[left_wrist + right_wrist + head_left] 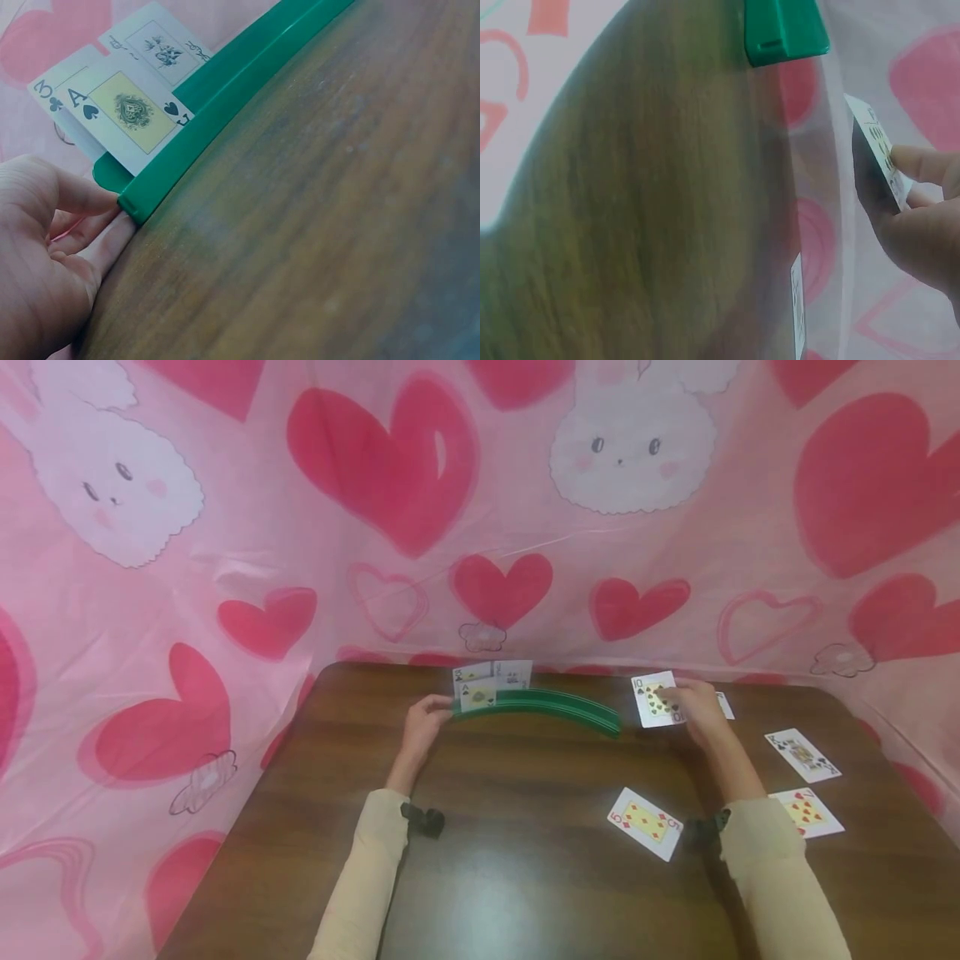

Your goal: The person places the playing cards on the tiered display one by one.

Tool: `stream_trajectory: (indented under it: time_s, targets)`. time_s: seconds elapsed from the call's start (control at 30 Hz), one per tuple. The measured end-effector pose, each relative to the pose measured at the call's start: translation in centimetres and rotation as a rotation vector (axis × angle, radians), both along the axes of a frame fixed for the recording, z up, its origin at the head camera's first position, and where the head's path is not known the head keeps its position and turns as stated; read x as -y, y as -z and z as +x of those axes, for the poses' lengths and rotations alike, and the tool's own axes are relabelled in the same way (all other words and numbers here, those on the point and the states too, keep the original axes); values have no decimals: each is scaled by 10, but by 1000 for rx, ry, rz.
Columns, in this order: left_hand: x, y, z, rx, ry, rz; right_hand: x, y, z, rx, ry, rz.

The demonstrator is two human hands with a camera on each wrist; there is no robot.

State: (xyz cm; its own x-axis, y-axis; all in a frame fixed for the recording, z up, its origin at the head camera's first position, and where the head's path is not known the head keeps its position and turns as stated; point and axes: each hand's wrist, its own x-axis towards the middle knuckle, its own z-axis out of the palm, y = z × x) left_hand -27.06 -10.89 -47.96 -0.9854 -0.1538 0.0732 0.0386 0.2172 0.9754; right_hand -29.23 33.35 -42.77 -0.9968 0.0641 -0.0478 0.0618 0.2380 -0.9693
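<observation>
A curved green card holder (558, 702) stands toward the back of the table. My left hand (426, 722) pinches its left end between thumb and fingers. Upright in that end are an ace of spades (124, 111), a three of clubs (46, 88) partly hidden behind it, and a card with a grey figure (166, 46). To the right of the holder, my right hand (703, 706) grips a black ten playing card (654, 700), raised and tilted, its face toward the head camera. The right wrist view shows this card (877, 142) nearly edge-on.
Flat on the brown table (495, 877) lie a diamonds card (645, 823), a face card (802, 755) and a seven of hearts (810, 812), partly covered by the right sleeve. Another card (724, 705) shows behind the right hand. A pink heart-patterned cloth (525, 535) hangs behind.
</observation>
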Motion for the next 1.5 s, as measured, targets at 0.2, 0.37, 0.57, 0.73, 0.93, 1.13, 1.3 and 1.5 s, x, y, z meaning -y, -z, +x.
stream_trajectory:
  time_s: [0.2,0.37,0.57,0.73,0.93,1.13,1.3,1.5]
  targets:
    - [0,1,0,-3,1,14,2,-4,4,-23,59,-47]
    - [0,1,0,-5,-4,22,9,-16,11,-65,78,-190]
    - [-2,2,-1,-3,-13,7,22,-30,22,-98,58,-384]
    - [-2,1,0,3,-17,19,31,-39,28,-98,50,-446]
    - [-1,1,1,5,-17,27,41,-47,32,-87,47,-529]
    - [-1,-1,1,16,-16,31,53,-55,35,-99,34,-526]
    - [0,0,1,14,-7,23,62,-57,34,-84,37,-539]
    - [1,2,-1,-1,4,15,71,-59,31,-99,28,-543]
